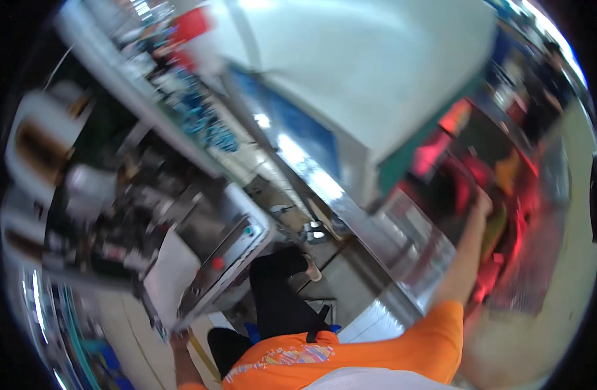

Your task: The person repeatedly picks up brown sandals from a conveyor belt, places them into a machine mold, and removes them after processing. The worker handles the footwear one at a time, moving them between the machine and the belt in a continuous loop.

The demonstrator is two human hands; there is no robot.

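My right arm, in an orange sleeve, stretches out to the right, and my right hand is at a red bin with dark, red and yellow-green pieces inside. That hand is smeared by motion, so whether its fingers grip a piece is unclear. Low on the left, my left hand is beside the bottom corner of a machine's control panel, which has a green and a red button. A pale sheet or flap hangs just above this hand, whose fingers are hidden.
The machine fills the left side, with metal parts on its bed. A shiny metal rail runs diagonally through the middle. Behind it stands a large white panel. Blue pieces lie farther back. Another person is at the far right.
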